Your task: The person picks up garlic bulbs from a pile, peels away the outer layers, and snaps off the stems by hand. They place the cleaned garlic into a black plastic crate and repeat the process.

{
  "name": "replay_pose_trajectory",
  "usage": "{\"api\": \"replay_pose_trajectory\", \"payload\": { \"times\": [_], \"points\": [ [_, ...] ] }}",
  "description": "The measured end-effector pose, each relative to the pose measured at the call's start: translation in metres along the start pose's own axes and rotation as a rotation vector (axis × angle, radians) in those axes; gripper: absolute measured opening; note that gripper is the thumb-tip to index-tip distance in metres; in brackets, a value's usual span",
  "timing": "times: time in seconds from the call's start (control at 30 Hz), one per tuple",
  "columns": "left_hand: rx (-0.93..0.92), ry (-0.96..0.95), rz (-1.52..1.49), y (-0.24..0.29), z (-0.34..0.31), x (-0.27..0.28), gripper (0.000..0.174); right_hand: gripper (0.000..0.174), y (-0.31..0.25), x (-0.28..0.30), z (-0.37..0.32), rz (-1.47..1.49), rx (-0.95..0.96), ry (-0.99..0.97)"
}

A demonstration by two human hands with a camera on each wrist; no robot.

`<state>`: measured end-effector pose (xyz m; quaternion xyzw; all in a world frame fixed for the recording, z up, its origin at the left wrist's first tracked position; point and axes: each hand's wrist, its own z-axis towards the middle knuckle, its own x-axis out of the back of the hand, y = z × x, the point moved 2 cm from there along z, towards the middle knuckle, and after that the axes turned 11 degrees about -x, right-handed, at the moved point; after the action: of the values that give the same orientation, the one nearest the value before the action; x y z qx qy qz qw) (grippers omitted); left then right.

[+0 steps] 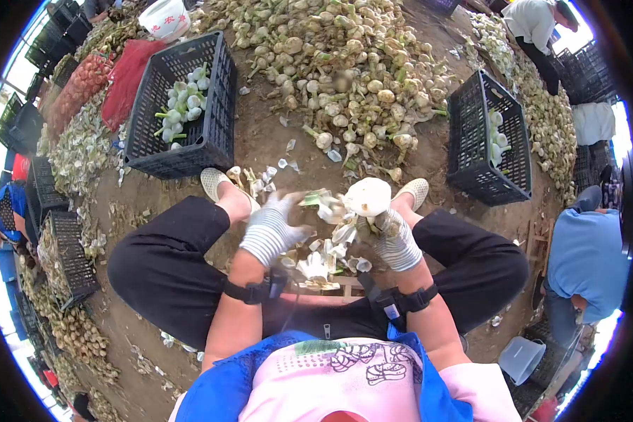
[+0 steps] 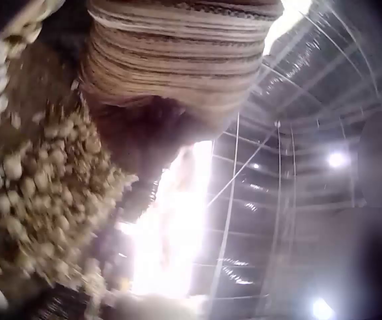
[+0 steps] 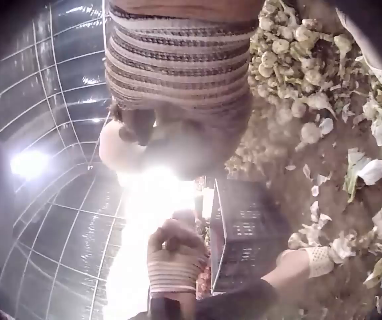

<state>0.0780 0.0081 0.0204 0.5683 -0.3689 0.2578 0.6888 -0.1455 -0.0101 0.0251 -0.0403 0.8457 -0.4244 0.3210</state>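
My right hand (image 1: 395,239), in a striped knit glove, grips a large white garlic bulb (image 1: 368,196) from below and to its right. Part of the pale bulb (image 3: 119,148) shows past that hand in the right wrist view. My left hand (image 1: 271,228), gloved alike, is held apart from the bulb, fingers and thumb spread with a gap between them. Between the two hands is a blurred piece of garlic skin with a green bit (image 1: 320,202). Loose white skins (image 1: 316,266) lie below, between my legs. In the left wrist view the striped cuff (image 2: 178,53) hides most of the left hand.
A big heap of untrimmed garlic (image 1: 344,70) lies ahead. Black crates holding trimmed bulbs stand left (image 1: 179,165) and right (image 1: 471,165). A red mesh sack (image 1: 130,81) and white bucket (image 1: 165,21) are at the back left. A person in blue (image 1: 587,260) sits at right.
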Motion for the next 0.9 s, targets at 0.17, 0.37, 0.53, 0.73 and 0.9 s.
{"api": "replay_pose_trajectory", "payload": {
  "times": [0.17, 0.37, 0.53, 0.73, 0.9],
  "points": [
    [-0.377, 0.332, -0.250, 0.058, 0.018, -0.001, 0.033, 0.052, 0.020, 0.014, -0.003, 0.141, -0.103, 0.033],
    [0.294, 0.611, -1.330, 0.015, 0.033, 0.003, 0.012, 0.057, 0.009, 0.009, -0.019, 0.249, -0.160, -0.074],
    [-0.075, 0.405, -0.836, 0.064, 0.040, -0.008, 0.028, 0.052, 0.007, 0.018, -0.015, 0.349, -0.091, -0.087],
    [-0.011, 0.308, -0.976, 0.070, 0.045, -0.027, 0.023, 0.057, 0.014, 0.024, -0.021, 0.263, -0.153, -0.067],
    [0.495, 0.532, -1.158, -0.005, 0.045, -0.049, 0.010, 0.063, -0.008, 0.021, -0.027, 0.412, -0.172, -0.169]
  ]
}}
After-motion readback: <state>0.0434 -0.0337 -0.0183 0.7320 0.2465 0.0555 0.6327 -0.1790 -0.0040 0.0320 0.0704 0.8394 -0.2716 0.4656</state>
